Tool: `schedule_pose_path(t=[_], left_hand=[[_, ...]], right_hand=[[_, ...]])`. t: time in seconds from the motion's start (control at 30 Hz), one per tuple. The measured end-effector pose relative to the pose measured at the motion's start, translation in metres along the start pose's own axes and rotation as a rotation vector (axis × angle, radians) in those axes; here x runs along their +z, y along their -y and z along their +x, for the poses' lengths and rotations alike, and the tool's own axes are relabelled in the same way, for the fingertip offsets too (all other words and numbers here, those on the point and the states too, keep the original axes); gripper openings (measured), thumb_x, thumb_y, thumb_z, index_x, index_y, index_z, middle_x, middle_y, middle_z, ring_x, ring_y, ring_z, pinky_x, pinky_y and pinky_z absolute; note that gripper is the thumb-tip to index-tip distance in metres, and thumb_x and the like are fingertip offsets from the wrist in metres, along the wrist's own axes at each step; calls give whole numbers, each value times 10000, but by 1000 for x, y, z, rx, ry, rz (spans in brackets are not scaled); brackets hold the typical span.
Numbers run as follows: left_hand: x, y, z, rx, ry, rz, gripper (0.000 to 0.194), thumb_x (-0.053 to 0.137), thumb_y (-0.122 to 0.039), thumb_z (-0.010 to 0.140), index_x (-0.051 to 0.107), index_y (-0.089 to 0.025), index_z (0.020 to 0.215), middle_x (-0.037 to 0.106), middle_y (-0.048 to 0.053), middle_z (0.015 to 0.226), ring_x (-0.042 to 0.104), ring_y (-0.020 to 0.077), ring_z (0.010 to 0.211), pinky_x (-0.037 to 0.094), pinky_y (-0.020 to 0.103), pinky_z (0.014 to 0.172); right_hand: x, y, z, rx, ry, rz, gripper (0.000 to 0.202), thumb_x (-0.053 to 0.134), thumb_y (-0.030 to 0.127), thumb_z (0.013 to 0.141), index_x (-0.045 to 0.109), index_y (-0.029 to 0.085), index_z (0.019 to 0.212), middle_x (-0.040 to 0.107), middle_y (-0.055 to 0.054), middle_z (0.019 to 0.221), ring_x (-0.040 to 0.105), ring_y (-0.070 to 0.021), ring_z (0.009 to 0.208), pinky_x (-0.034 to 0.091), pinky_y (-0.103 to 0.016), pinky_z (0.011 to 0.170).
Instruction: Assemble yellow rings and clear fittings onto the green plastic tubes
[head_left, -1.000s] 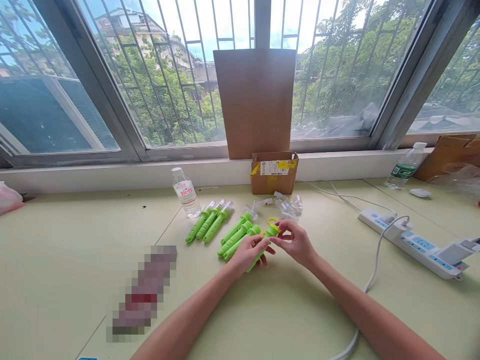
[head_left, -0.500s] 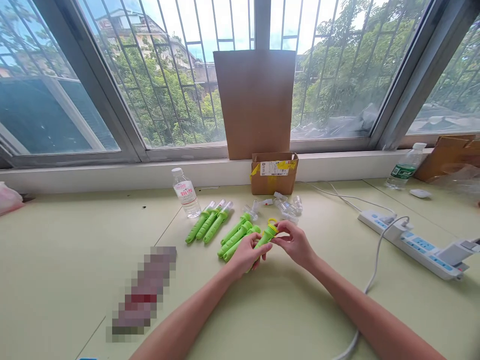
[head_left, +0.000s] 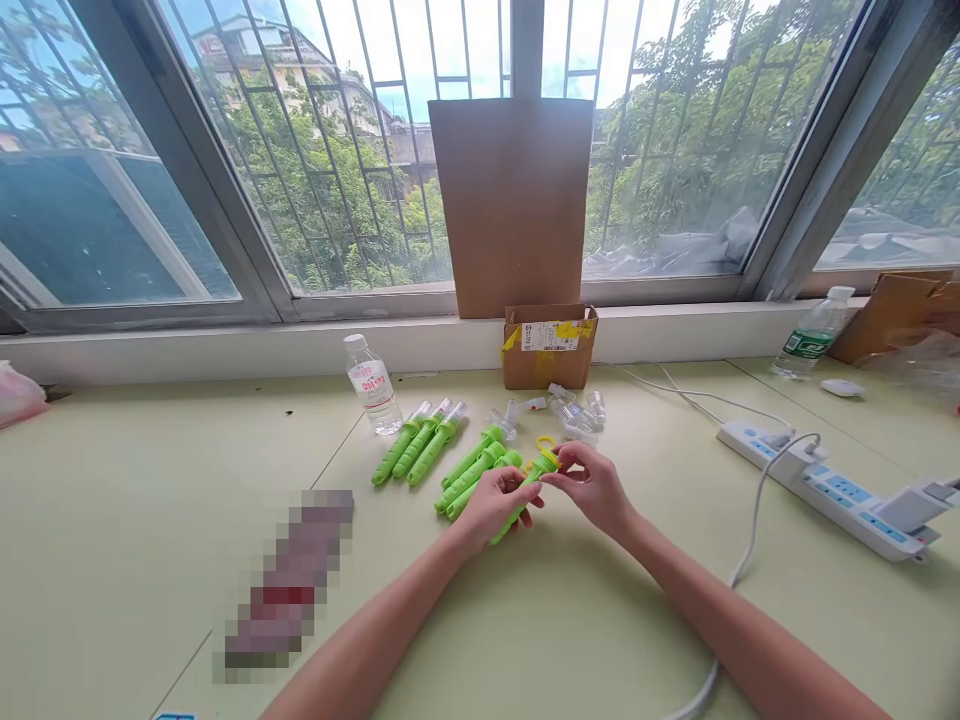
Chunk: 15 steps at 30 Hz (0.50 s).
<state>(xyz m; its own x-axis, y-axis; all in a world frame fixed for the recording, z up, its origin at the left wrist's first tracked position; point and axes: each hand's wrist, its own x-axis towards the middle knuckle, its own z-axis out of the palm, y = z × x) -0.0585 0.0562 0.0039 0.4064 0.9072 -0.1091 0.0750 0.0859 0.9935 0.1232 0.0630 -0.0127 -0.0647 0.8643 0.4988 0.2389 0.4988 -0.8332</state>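
Tilted over the table is a green plastic tube (head_left: pixel 541 463) with a yellow ring (head_left: pixel 545 442) at its upper end. My left hand (head_left: pixel 496 507) is closed round its middle. The fingers of my right hand (head_left: pixel 591 485) pinch at its upper end, beside the ring; exactly which part they grip is partly hidden. Several uncapped green tubes (head_left: pixel 471 478) lie just left of my left hand. Farther left are three green tubes with clear caps (head_left: pixel 427 447), lying side by side. Loose clear plastic caps (head_left: pixel 574 412) are scattered beyond my right hand.
A water bottle (head_left: pixel 373 385) stands at the back left, and a small cardboard box (head_left: pixel 549 362) against the sill. On the right lie a power strip (head_left: pixel 832 490) and a white cable (head_left: pixel 754 530), which runs beneath my right forearm. A second bottle (head_left: pixel 811 338) stands farther right.
The held tube has turned slightly, and its upper end has shifted a little right. More of its lower end shows below my left hand. Both hands keep their hold.
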Motion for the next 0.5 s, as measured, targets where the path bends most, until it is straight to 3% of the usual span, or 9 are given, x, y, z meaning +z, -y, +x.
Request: schedule_pose_path(t=[0.13, 0.5], left_hand=[[2, -1, -1, 23, 54, 22, 392, 594, -529, 756, 567, -142, 810, 663, 52, 789, 584, 111, 477, 400, 210, 392], [10, 1, -3, 37, -20, 46, 385, 539, -522, 798, 532, -137, 779, 609, 16, 740, 514, 71, 416, 359, 196, 381]], right_hand=[[1, 0, 0, -13, -23, -12, 260, 712, 386, 715, 521, 214, 758, 576, -40, 884, 513, -135, 660, 599, -332, 616], [-1, 0, 2, 36, 67, -34, 267, 699, 360, 726, 517, 204, 844, 547, -25, 869, 566, -138, 711, 614, -316, 605]])
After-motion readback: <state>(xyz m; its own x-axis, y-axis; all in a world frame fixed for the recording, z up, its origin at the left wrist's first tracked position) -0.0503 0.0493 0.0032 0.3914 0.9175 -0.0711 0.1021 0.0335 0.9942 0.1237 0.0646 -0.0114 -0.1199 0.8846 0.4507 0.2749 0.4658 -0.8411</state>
